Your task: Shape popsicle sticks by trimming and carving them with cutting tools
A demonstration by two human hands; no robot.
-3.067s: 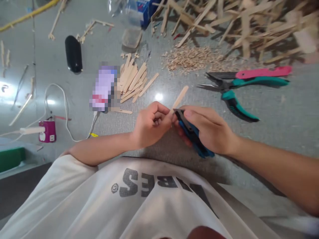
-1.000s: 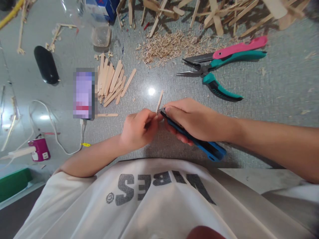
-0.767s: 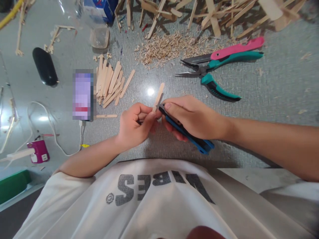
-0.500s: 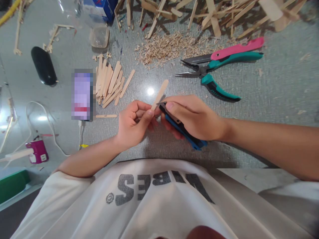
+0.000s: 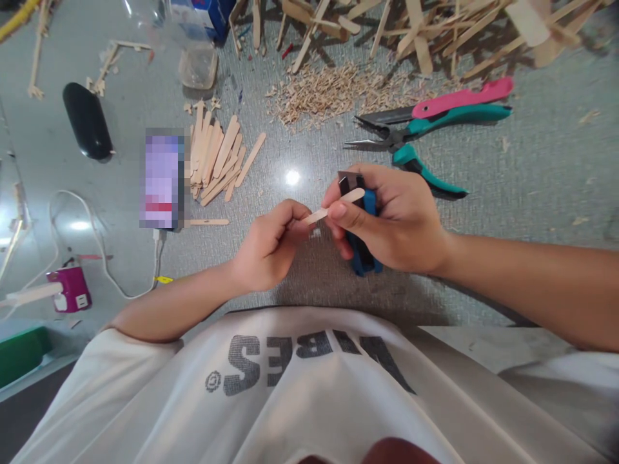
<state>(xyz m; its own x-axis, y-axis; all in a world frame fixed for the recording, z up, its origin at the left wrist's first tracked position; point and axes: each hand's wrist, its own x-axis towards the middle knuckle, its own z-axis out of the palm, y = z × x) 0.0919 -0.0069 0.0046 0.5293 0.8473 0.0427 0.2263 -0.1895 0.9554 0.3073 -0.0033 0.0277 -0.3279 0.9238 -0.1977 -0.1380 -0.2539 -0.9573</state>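
Note:
Between my two hands a wooden craft stick (image 5: 355, 196) lies at a slant. My left hand (image 5: 271, 243) pinches its lower left end, and the fingertips hide that end. My right hand (image 5: 401, 216) is closed around a blue and black utility knife (image 5: 370, 222), its blade pointing up and away from me. The right thumb also presses on the stick, which crosses in front of the knife. Left of the hands, a loose pile of craft sticks (image 5: 213, 151) rests beside a phone (image 5: 162, 180).
Long-nose pliers (image 5: 403, 138) with teal handles and a pink-handled cutter (image 5: 459, 100) lie at the upper right. Behind are wood shavings (image 5: 314, 96) and a heap of sticks (image 5: 416, 32). A black case (image 5: 87, 121), purple adapter (image 5: 70, 290) and white cable (image 5: 104, 258) occupy the left.
The stick has tilted toward the right, and the right thumb now presses on it. My right hand has turned the knife more upright, its blade away from the stick's lower part.

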